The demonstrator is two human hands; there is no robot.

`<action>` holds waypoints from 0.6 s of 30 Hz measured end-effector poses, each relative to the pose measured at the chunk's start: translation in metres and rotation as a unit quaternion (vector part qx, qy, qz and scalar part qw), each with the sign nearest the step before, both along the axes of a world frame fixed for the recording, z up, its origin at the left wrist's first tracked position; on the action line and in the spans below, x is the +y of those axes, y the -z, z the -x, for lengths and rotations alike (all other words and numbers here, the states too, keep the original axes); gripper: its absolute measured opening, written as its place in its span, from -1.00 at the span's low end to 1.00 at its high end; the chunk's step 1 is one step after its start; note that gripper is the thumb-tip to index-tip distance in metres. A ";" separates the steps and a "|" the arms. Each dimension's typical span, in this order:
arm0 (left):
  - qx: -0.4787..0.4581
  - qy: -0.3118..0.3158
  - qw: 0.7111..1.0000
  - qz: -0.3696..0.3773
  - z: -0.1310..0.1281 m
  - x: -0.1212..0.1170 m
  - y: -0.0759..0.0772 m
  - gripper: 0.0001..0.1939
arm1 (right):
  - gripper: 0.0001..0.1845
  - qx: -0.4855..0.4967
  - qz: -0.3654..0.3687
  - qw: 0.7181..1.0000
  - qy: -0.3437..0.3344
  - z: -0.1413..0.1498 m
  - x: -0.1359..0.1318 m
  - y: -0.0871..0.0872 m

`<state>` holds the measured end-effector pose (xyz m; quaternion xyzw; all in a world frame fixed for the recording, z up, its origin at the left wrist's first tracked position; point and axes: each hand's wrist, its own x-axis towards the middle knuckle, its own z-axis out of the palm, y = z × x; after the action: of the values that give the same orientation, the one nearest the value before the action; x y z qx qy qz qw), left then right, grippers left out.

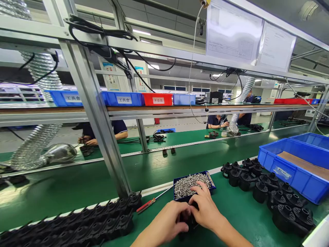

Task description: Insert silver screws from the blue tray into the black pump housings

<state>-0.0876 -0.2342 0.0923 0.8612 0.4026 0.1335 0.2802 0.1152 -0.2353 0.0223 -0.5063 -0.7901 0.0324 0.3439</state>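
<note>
In front of me, my left hand (171,218) is wrapped around a black plastic housing (187,223), most of which is hidden by the fingers. The thumb and forefinger of my right hand (207,207) pinch together at the top of this housing. What sits between those fingertips is too small to make out. The other right fingers stretch over a dark blue tray (177,198) heaped with small metal screws (189,185). To the left of the tray, a screwdriver (146,205) with a red handle lies on the green bench.
Rows of black housings (102,224) line the left side. More black housings with round nozzles (260,190) stand to the right, beside a large blue bin (295,171). A metal post (100,113) rises at left. Across the bench, other people's hands (89,140) work.
</note>
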 end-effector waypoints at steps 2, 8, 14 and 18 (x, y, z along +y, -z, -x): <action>-0.021 -0.027 0.998 -0.044 0.006 0.003 -0.003 -0.94 | -0.83 0.015 -0.012 1.000 -0.003 0.001 0.000 0.001; 0.001 -0.083 0.991 -0.108 0.022 0.013 -0.007 -0.88 | -0.86 -0.039 -0.029 0.998 -0.039 0.000 0.001 -0.001; 0.001 -0.049 0.995 -0.088 0.025 0.006 -0.005 -0.76 | -0.83 -0.073 0.010 0.997 0.011 -0.043 -0.025 -0.032; -0.003 0.031 0.996 -0.088 0.016 0.010 0.023 -0.09 | -0.85 -0.185 0.051 0.980 0.040 -0.040 -0.039 0.013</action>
<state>-0.1040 -0.2245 0.0695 0.8940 0.3617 0.1624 0.2087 0.1550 -0.2747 0.0088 -0.5517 -0.8166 -0.0356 0.1661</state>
